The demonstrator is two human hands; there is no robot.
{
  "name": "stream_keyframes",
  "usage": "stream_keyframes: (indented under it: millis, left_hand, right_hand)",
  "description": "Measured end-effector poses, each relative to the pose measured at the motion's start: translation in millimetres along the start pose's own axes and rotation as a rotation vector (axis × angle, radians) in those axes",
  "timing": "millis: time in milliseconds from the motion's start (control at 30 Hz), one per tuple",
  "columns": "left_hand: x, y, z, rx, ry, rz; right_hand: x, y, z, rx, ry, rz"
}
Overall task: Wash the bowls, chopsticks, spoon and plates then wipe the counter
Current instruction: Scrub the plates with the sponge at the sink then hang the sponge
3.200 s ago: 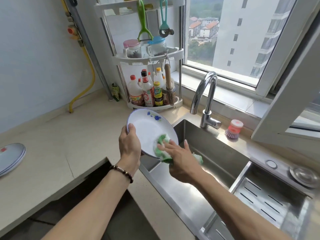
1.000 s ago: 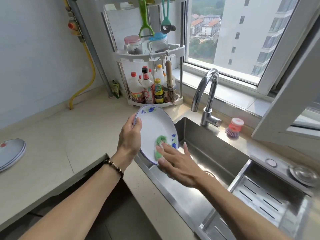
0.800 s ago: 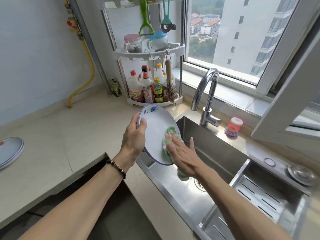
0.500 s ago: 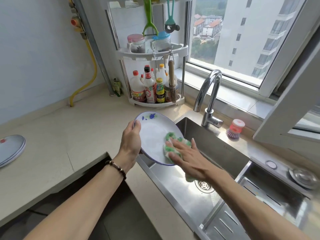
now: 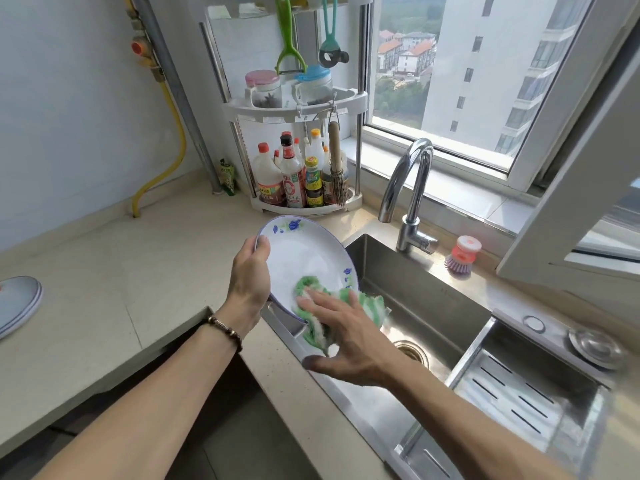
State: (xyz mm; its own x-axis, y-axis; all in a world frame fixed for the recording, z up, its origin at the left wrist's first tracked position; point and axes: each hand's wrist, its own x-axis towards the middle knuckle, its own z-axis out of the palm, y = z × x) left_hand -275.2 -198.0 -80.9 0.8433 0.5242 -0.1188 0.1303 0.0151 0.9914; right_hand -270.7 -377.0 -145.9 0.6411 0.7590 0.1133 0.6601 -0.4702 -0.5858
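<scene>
My left hand grips the plate; my right hand presses the cloth flat-fingered against it. Rinsing and counter-wiping remain.

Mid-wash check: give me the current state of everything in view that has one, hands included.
plate: tilted over the sink edge, held at its rim
left hand: grips the plate
right hand: fingers straight, presses the cloth on the plate
cloth: bunched, partly hanging off the plate
tap: no water running
sink: drain uncovered
window: swung open
dish brush: standing upright behind the sink
</scene>
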Motion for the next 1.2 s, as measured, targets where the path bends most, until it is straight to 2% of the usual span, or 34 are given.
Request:
stream_keyframes:
  millis: [67,167,233,333,400,467,533,633,733,833,1000,1100,1200]
  left_hand:
    - [3.2,4.5,-6.5,0.07,-0.093,-0.035]
    - [5.8,14.1,-16.8,0.065,-0.185,-0.143]
    - [0.6,10.8,-18.9,0.01,-0.154,-0.182]
    - [-27.5,-16.4,-1.7,-0.092,-0.068,-0.132]
    - [-42.3,-28.5,14.9,-0.189,0.019,-0.068]
    - [-40.3,-26.1,18.8,-0.227,0.12,-0.007]
    - [-33.0,-23.1,13.5,-0.16,0.112,0.024]
    - [-27.7,-17.3,1.4,-0.041,0.027,0.038]
    - [-24.1,-13.6,-3.8,0.037,-0.075,0.036]
    - [-27.2,-16.2,-4.3,0.072,-0.182,-0.01]
    - [-26.6,-13.9,-8.2,0.071,-0.15,-0.016]
    - [-19.8,-9.9,-13.1,0.049,-0.104,-0.025]
    - [-11.2,-4.4,-11.3,0.01,-0.02,-0.049]
  right_hand:
    - [-3.1,15.1,0.7,-0.113,0.043,-0.004]
    - [-6.6,37.5,5.2,-0.32,0.218,-0.048]
    - [-4.1,36.8,10.8,-0.458,0.364,-0.095]
    - [5.7,17.1,11.9,-0.429,0.446,-0.041]
    - [11.7,-1.2,9.6,-0.319,0.424,-0.007]
    - [12.5,-11.0,5.3,-0.132,0.271,-0.013]
    - [6.1,-8.1,-4.1,-0.047,0.012,-0.021]
    - [0.6,13.2,-21.9,-0.09,-0.136,0.072]
    - [9.0,29.8,-33.6,-0.209,-0.145,0.147]
    - [28.8,31.7,-37.1,-0.329,-0.089,0.135]
    - [32.0,48.6,-43.6,-0.478,-0.111,0.051]
    - [12.8,48.9,-39.8,-0.342,-0.116,0.049]
    - [-5.6,29.5,-29.7,0.043,-0.069,0.051]
